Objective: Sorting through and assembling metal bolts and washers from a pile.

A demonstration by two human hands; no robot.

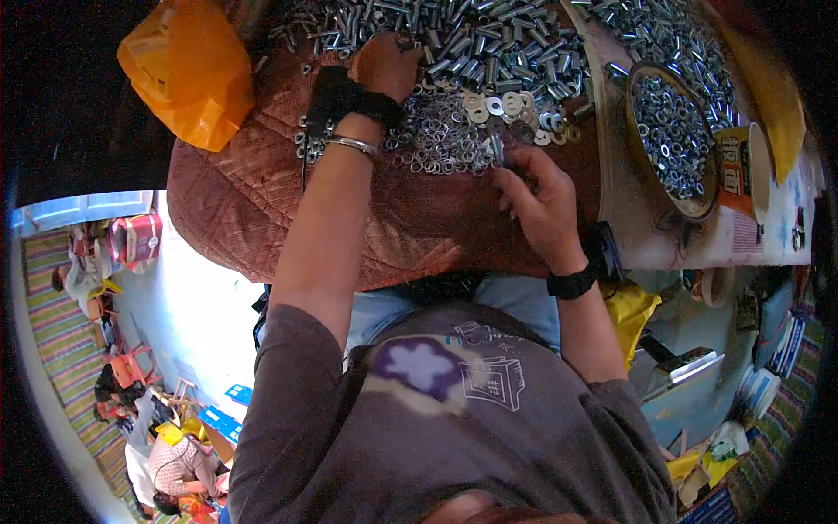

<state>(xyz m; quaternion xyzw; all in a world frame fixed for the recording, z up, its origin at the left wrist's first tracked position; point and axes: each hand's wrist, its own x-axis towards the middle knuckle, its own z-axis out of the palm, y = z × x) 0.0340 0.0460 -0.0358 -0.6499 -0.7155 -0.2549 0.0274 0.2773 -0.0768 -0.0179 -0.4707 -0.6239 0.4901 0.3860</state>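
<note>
My right hand (548, 203) is at the near edge of the washer heap, thumb and fingers pinched on a small silver bolt (497, 150) that stands upright. Farther off to the left, my left hand (385, 66) reaches to the edge of a pile of metal sleeves (489, 48). Its fingers are curled in, and whatever they hold is hidden. Thin ring washers (436, 135) lie heaped between the two hands. Wider flat washers (511, 105) are scattered just beyond my right hand.
A red-brown quilted cloth (419, 227) covers the work surface. An orange plastic bag (196, 83) sits at the far left. To the right are a round tray of nuts (670, 135) and a paper cup (742, 175). Another person (179, 463) sits on the floor at lower left.
</note>
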